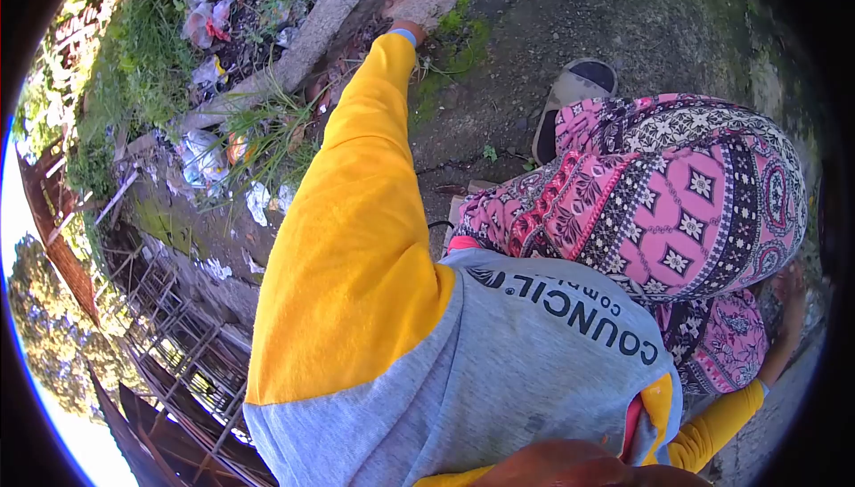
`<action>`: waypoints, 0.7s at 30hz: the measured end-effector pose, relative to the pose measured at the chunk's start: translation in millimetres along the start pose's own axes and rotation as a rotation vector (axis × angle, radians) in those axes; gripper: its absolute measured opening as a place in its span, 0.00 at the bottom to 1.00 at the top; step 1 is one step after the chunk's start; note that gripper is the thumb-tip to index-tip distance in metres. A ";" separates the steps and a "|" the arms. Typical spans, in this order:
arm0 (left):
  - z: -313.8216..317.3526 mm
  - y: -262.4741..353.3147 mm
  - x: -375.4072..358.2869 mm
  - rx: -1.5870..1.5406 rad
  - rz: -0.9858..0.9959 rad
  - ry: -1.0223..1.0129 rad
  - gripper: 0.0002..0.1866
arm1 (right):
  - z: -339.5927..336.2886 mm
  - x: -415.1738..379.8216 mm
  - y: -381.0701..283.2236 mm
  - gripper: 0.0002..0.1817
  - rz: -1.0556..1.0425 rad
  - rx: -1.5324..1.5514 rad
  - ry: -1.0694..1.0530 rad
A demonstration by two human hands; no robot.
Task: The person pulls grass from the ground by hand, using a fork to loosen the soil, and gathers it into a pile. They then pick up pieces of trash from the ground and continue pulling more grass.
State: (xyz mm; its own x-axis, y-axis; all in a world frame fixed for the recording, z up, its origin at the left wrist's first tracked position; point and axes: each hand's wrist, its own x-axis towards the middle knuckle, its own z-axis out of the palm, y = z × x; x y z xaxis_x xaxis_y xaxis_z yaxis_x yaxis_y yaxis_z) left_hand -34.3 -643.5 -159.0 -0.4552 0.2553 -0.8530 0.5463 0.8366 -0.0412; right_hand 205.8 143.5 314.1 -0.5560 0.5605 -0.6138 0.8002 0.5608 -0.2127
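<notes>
My left hand (410, 31) reaches forward at the end of a yellow sleeve (356, 144), down to the ground by a stone edge. Small weeds (436, 68) and green moss (470, 31) lie close beside it. Its fingers are mostly hidden, and I cannot make out whether they grip anything. Over at the right edge, my right hand (787, 289) is low beside my bent leg in pink patterned trousers (686, 211). That hand is dark and small in view, so its fingers do not show clearly.
A long concrete kerb (321, 28) runs diagonally at upper left. Beyond it are plastic litter (209, 19) and green plants (134, 86). Grass tufts (267, 130) grow near more litter. A stick fence (178, 327) stands at lower left. My shoe (574, 95) rests on mossy ground.
</notes>
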 end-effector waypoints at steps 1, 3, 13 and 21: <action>18.9 -5.4 21.2 -0.114 -0.050 -0.003 0.21 | -1.1 -8.9 5.5 0.25 0.014 -0.009 -0.002; 44.0 -10.7 53.2 -0.344 -0.161 -0.015 0.27 | -4.6 -10.7 20.9 0.25 0.033 -0.028 -0.014; -3.5 -1.5 10.2 0.027 0.079 0.006 0.23 | -17.3 8.4 63.2 0.26 0.001 0.137 0.030; -35.0 35.2 -47.9 -0.473 -0.239 0.325 0.16 | -27.7 27.6 50.5 0.26 -0.020 0.128 -0.051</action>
State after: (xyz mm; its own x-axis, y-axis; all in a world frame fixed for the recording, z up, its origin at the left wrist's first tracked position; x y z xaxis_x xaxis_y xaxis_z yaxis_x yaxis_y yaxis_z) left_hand -17.9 -609.4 -101.4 -0.7580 0.1068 -0.6435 0.0661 0.9940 0.0871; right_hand 224.7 204.2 307.4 -0.5621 0.5164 -0.6461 0.8133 0.4871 -0.3182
